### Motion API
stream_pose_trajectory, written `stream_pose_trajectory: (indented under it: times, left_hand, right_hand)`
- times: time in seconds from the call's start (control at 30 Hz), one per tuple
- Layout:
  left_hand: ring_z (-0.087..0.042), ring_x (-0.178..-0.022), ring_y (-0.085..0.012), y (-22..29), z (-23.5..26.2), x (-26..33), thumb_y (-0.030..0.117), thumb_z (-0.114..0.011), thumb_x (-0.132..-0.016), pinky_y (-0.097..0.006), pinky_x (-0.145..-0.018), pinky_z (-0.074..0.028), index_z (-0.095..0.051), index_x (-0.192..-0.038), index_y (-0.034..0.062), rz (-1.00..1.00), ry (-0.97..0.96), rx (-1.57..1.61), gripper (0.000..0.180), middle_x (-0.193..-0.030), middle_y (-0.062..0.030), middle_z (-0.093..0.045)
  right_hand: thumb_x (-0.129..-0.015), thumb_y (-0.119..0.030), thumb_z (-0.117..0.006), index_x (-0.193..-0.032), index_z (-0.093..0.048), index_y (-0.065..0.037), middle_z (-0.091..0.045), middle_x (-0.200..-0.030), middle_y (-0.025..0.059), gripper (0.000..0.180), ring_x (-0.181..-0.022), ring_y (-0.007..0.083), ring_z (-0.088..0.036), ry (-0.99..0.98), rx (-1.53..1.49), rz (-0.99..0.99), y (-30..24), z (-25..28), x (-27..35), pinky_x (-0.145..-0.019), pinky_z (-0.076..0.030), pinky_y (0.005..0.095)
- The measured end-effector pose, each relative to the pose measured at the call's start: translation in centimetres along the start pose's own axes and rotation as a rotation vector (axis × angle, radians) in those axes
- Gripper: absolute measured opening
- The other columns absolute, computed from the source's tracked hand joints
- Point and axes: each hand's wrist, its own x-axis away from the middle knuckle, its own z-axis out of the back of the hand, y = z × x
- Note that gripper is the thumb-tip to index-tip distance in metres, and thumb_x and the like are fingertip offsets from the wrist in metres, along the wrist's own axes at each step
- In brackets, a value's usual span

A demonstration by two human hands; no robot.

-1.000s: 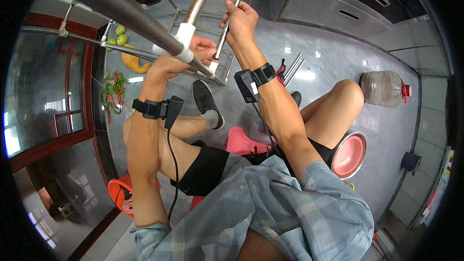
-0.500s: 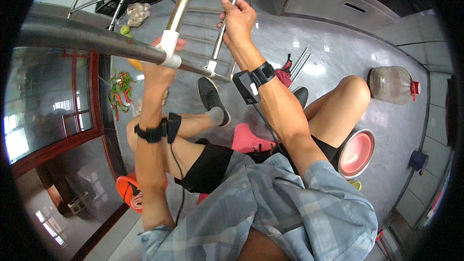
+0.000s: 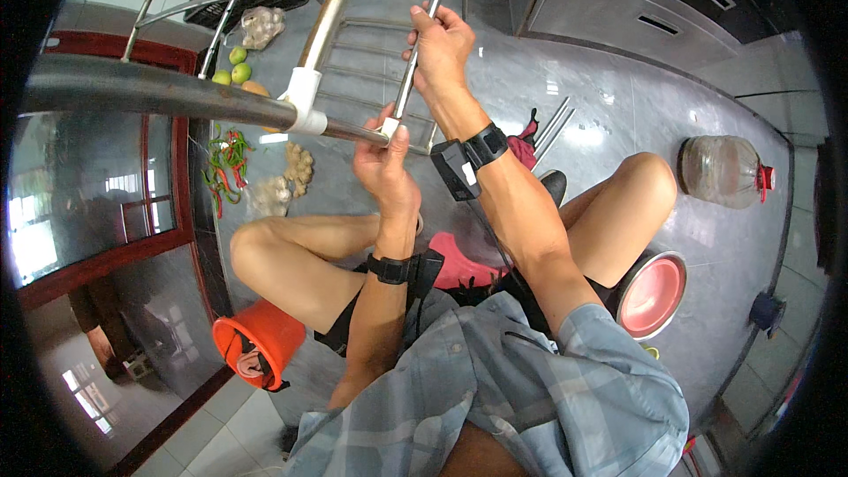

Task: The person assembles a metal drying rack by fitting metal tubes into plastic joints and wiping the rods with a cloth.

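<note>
In front of me is a metal tube rack (image 3: 212, 104) joined with white plastic fittings. My right hand (image 3: 443, 46) wraps round a thin shiny metal tube (image 3: 408, 87), which slants up and away. At the tube's lower end, the fingers of my left hand (image 3: 389, 172) pinch a small white connector (image 3: 389, 127), where the tube meets the end of a horizontal bar. Just left of it, a larger white tee fitting (image 3: 305, 99) joins the thick dark tube to an upright one (image 3: 334, 9). Black straps with small boxes sit on both my wrists.
On the floor to the left lie red and green chillies (image 3: 228, 162), ginger (image 3: 299, 168) and green fruit (image 3: 239, 69). An orange bucket (image 3: 296, 336) stands by my left leg. A red basin (image 3: 652, 293) and a large clear bottle (image 3: 720, 171) are at right, metal tubes (image 3: 552, 128) ahead.
My left hand has moved right along the bar, from near the larger tee fitting to the small connector. My right hand stays on the thin tube. My left foot has drawn back.
</note>
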Motion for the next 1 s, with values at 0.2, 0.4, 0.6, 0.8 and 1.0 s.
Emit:
stream_pose_trajectory:
  times: [0.2, 0.4, 0.6, 0.8, 1.0]
  left_hand:
    - [-0.063, -0.096, -0.0221, -0.1, -2.0, 0.0, 0.002, -0.071, -0.083, -0.036, -0.093, -0.047, -0.040, -0.128, -0.0059, -0.015, 0.074, 0.028, 0.056, -0.118, -0.0215, -0.062]
    - [-0.057, -0.100, -0.0187, 0.5, -4.2, 0.0, 0.008, -0.078, -0.080, -0.033, -0.095, -0.042, -0.035, -0.130, -0.0115, -0.016, 0.309, -0.102, 0.069, -0.112, -0.0158, -0.062]
    - [-0.055, -0.091, -0.0159, 0.8, -4.8, -0.2, 0.007, -0.074, -0.082, -0.032, -0.085, -0.044, -0.042, -0.123, -0.0126, 0.019, 0.333, -0.203, 0.056, -0.103, -0.0117, -0.060]
    - [-0.055, -0.086, -0.0132, 0.3, -4.3, -0.4, 0.003, -0.073, -0.081, -0.030, -0.082, -0.044, -0.049, -0.110, -0.0076, 0.010, 0.336, -0.165, 0.039, -0.096, -0.0099, -0.063]
    - [-0.055, -0.082, -0.0135, 0.4, -4.7, -0.4, 0.004, -0.077, -0.079, -0.028, -0.078, -0.045, -0.048, -0.111, -0.0076, -0.087, 0.308, -0.135, 0.044, -0.095, -0.0107, -0.064]
  right_hand:
    - [-0.086, -0.007, -0.068, -0.107, -0.058, 0.001, -0.055, -0.073, 0.0020, 0.024, -0.055, 0.0095, -0.052, -0.004, -0.030, 0.026, 0.0, -0.2, -0.1, -0.041, -0.042, 0.0265]
    - [-0.087, -0.007, -0.068, -0.108, -0.058, 0.002, -0.055, -0.074, 0.0014, 0.025, -0.055, 0.0084, -0.052, -0.001, -0.013, 0.051, 0.9, 0.0, -0.4, -0.041, -0.042, 0.0249]
    - [-0.087, -0.008, -0.068, -0.104, -0.057, 0.001, -0.056, -0.075, 0.0002, 0.022, -0.054, 0.0073, -0.051, 0.000, -0.059, 0.046, 1.3, -0.1, -0.6, -0.039, -0.039, 0.0234]
    - [-0.091, -0.027, -0.067, -0.101, -0.061, -0.001, -0.061, -0.080, 0.0038, 0.029, -0.061, 0.0109, -0.058, -0.151, 0.194, -0.022, -0.1, 0.9, -1.2, -0.041, -0.043, 0.0282]
    - [-0.094, -0.029, -0.060, -0.105, -0.065, -0.006, -0.068, -0.089, 0.0064, 0.025, -0.077, 0.0170, -0.065, 0.073, 0.651, 0.561, -4.1, 9.7, -15.9, -0.057, -0.053, 0.0345]
